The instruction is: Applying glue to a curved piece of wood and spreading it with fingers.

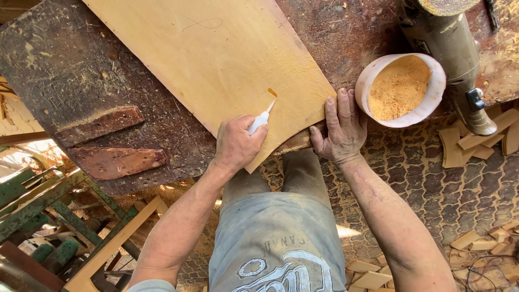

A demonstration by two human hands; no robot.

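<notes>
Left hand (235, 145) clamped on small white glue bottle (260, 120), nozzle at an amber drop on pale curved plywood sheet (216, 54) lying on dark worn wooden desk (65, 75). Right hand (341, 128) flat, fingers spread, pinning sheet's edge. Risks: oversqueeze floods glue; sheet shifts if pressure slackens; elbow could tip white sawdust tub (401, 89) just beside.

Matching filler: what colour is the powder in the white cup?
Orange-tan sawdust, seen in the head view.

A single head-worn camera looks steeply down, close over the bench (81, 81) edge and the floor (432, 184) beneath.
</notes>
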